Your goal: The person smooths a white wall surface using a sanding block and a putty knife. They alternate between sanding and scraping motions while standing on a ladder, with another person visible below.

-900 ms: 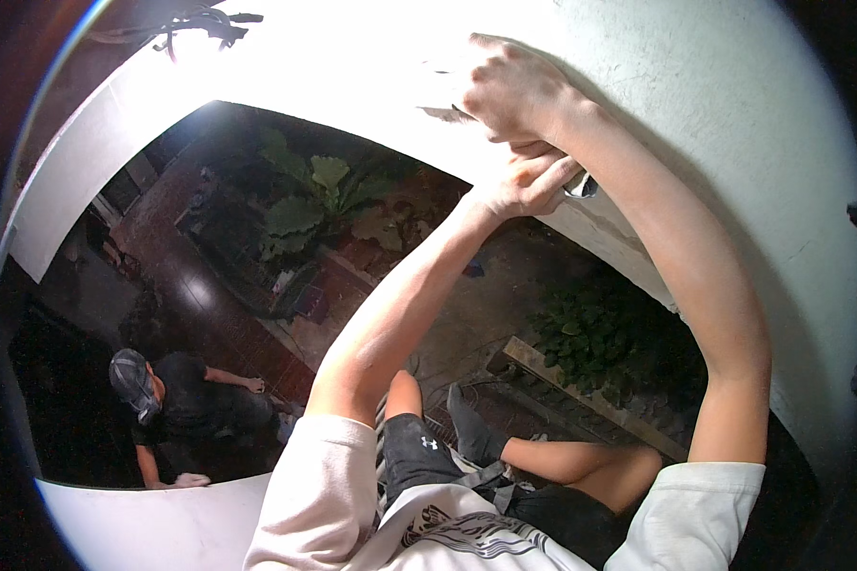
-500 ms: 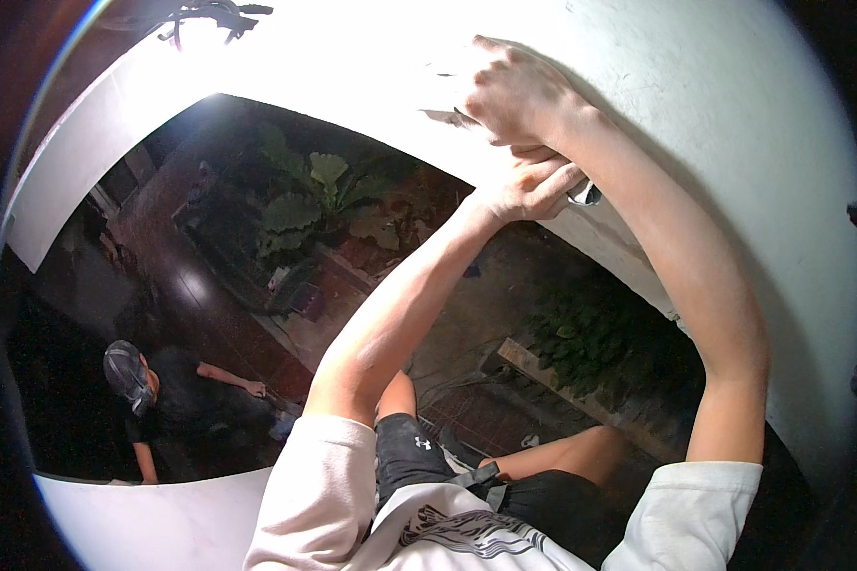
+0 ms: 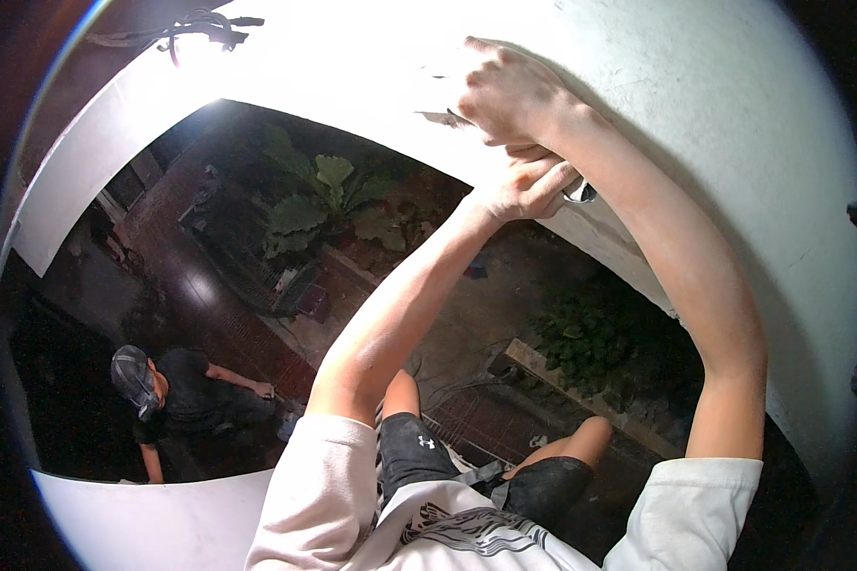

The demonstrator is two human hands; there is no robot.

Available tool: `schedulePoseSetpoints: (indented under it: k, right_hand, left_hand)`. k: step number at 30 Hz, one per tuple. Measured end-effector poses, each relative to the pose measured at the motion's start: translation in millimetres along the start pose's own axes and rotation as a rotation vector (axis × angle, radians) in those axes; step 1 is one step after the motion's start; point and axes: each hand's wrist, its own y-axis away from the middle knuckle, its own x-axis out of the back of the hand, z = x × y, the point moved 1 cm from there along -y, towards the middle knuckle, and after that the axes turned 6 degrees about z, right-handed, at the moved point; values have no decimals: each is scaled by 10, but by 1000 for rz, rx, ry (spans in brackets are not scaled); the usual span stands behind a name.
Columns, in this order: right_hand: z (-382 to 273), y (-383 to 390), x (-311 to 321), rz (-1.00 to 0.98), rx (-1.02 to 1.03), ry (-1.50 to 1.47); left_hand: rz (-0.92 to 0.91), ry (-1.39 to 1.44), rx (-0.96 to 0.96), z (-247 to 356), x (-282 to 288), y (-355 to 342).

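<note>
Both my arms reach up to the lower edge of a bright white curved panel point(image 3: 733, 143). My right hand point(image 3: 512, 95) is curled into a fist against its surface, knuckles up. What its fingers hold is hidden. A thin dark sliver point(image 3: 438, 118) shows just left of those fingers, washed out by glare. Directly below, at the panel's edge, my left hand point(image 3: 528, 187) is closed, its fingers bent and touching the underside of my right hand. A small dark, shiny rounded piece point(image 3: 582, 191) peeks out beside the left fingers; I cannot make out its kind.
Dark cables point(image 3: 209, 30) hang at the upper left. Far below, a person in a cap point(image 3: 138, 381) is at the lower left. Leafy plants point(image 3: 328, 195) and a low ledge point(image 3: 581, 395) lie on the ground beneath. A white panel point(image 3: 152, 519) curves along the lower left.
The view has shifted slightly, and my knees have drawn a little inward. Both hands keep nearly the same place and grip. The person below appears slightly further right.
</note>
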Motion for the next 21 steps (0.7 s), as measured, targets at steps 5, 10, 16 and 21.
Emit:
schedulePoseSetpoints:
  k: [5,10,16,21]
  right_hand:
    - [23,-25,-73,22,2,11]
    - [18,-39,-145,28,-6,23]
    - [19,-54,-181,10,-7,33]
    - [10,-41,-341,85,-25,28]
  left_hand:
    - [9,-20,-22,-46,2,1]
    - [-4,16,-6,-66,11,-10]
    - [-1,-35,-18,-75,-4,37]
    - [-22,-22,-16,-133,-18,118]
